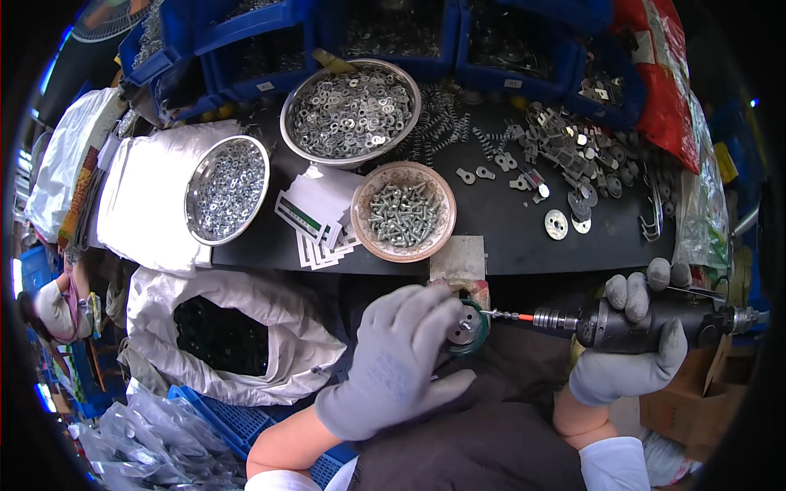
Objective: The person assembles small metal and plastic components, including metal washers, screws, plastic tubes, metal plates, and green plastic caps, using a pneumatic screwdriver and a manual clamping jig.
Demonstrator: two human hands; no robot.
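1. At four o'clock, see the gloved right hand [626, 372]: wrapped around the dark power driver [607, 327], with fingers hooked over the top and wrist below.
2. At six o'clock, see the gloved left hand [401, 352]: angled palm down toward one o'clock, with thumb spread toward three. Cannot tell whether pinching the green-rimmed disc [465, 330] or only resting against its left edge.
3. Find that disc toward five o'clock, near centre: probably stiff, light, a little slippery; best held by the rim, clear of the bit [521, 317].
4. Expect weight and rigidity from the driver; best held around the barrel, pointed toward nine o'clock.
5. Toward twelve, note the patterned bowl [445, 204] of screws [401, 214]; beyond, at eleven, the metal bowl [348, 159] of washers [352, 114].
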